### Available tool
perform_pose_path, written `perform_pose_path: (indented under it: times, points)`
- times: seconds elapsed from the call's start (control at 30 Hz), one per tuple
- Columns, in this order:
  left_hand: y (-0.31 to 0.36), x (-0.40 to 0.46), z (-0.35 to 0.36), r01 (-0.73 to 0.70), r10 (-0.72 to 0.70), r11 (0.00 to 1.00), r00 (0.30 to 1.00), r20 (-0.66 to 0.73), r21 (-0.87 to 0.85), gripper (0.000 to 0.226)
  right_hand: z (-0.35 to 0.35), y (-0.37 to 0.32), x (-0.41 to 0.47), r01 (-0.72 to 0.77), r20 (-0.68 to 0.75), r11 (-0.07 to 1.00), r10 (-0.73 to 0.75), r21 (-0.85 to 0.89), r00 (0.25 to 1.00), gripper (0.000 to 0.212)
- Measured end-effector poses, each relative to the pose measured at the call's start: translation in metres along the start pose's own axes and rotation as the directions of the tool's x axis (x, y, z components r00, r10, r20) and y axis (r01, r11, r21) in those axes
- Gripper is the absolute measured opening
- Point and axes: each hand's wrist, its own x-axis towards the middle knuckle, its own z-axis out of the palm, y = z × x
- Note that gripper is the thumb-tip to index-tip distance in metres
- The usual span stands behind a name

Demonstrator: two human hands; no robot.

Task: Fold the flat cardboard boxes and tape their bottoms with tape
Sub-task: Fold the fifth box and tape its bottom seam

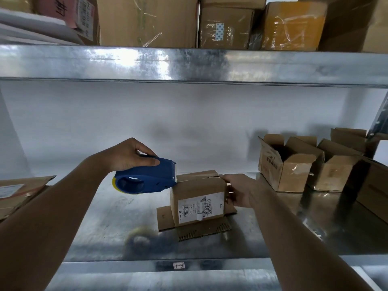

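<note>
A small brown corrugated box stands upside down on a scuffed galvanised steel shelf, its lower flaps splayed flat around its base, with the fluted edge of the near flap showing. A white printed label with black scribble covers its near face. The closed top flaps meet in a seam running left to right.

The left hand grips a blue plastic dispenser from above, thumb along its top; a yellowish tape roll shows at its left end, and its toothed nose touches the box's upper left edge. The right hand is curled around the box's right side, fingers pressing the wall near the top.

To the far right sit open boxes, flaps up, some with glossy clear tape. At the left edge lies flat cardboard. Above, a shiny metal beam carries taped cartons.
</note>
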Motion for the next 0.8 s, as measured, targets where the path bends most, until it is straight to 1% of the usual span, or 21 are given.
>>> perform_pose_path:
  times: [0.07, 0.1, 0.2, 0.3, 0.37, 0.43, 0.5, 0.53, 0.6, 0.63, 0.7, 0.73, 0.77, 0.8]
  points:
    - [0.0, -0.001, 0.001, -0.001, 0.001, 1.0, 1.0, -0.003, -0.009, 0.026, 0.001, 0.001, 0.005, -0.024, -0.034, 0.999, 0.026, 0.038, 0.999, 0.025]
    - [0.0, -0.001, 0.002, -0.002, 0.001, 1.0, 1.0, -0.004, -0.01, 0.026, 0.001, 0.001, 0.007, -0.042, -0.043, 0.998, 0.044, 0.057, 0.998, 0.026]
    - [0.001, 0.0, 0.002, -0.005, 0.005, 1.0, 1.0, -0.005, -0.003, 0.013, -0.001, 0.003, 0.012, -0.103, -0.043, 0.983, 0.11, 0.15, 0.993, 0.024]
    - [0.002, 0.0, 0.001, -0.007, 0.007, 1.0, 1.0, -0.001, 0.007, 0.012, 0.001, 0.007, 0.014, -0.117, -0.039, 0.965, 0.129, 0.235, 0.991, 0.02]
    - [0.002, 0.0, 0.001, -0.007, 0.007, 1.0, 1.0, 0.001, 0.009, 0.012, 0.001, 0.008, 0.014, -0.065, -0.073, 0.968, 0.085, 0.242, 0.994, 0.017]
    - [0.001, 0.0, 0.001, -0.005, 0.005, 1.0, 1.0, 0.0, 0.011, 0.011, 0.001, 0.009, 0.015, 0.041, -0.147, 0.978, -0.011, 0.204, 0.989, 0.013]
    - [0.001, 0.0, 0.001, -0.002, 0.002, 1.0, 1.0, 0.0, 0.01, 0.011, 0.002, 0.014, 0.018, 0.168, -0.246, 0.982, -0.141, 0.091, 0.959, 0.026]
    - [0.001, 0.0, 0.001, -0.001, 0.001, 1.0, 1.0, 0.0, 0.008, 0.011, 0.004, 0.017, 0.017, 0.221, -0.283, 0.974, -0.201, 0.04, 0.938, 0.029]
    - [0.002, 0.0, 0.002, 0.001, -0.001, 1.0, 1.0, 0.001, 0.008, 0.011, 0.006, 0.02, 0.017, 0.332, -0.35, 0.943, -0.312, -0.005, 0.883, 0.029]
    - [0.001, -0.001, 0.002, 0.001, -0.001, 1.0, 1.0, 0.001, 0.01, 0.011, 0.007, 0.017, 0.015, 0.401, -0.395, 0.915, -0.383, -0.038, 0.835, 0.028]
    - [0.001, -0.001, 0.001, 0.006, -0.006, 1.0, 1.0, 0.002, 0.014, 0.011, 0.008, 0.011, 0.007, 0.55, -0.448, 0.824, -0.547, -0.138, 0.707, 0.023]
    - [0.001, -0.001, 0.0, 0.009, -0.009, 1.0, 1.0, 0.001, 0.015, 0.012, 0.009, 0.007, 0.002, 0.615, -0.427, 0.755, -0.644, -0.226, 0.635, 0.02]
    - [0.002, -0.001, 0.0, 0.011, -0.011, 1.0, 1.0, -0.001, 0.017, 0.012, 0.011, 0.004, -0.004, 0.659, -0.357, 0.667, -0.744, -0.348, 0.565, 0.015]
    - [0.002, -0.001, 0.0, 0.01, -0.01, 1.0, 1.0, -0.004, 0.019, 0.012, 0.013, 0.002, -0.009, 0.674, -0.246, 0.565, -0.822, -0.476, 0.514, 0.012]
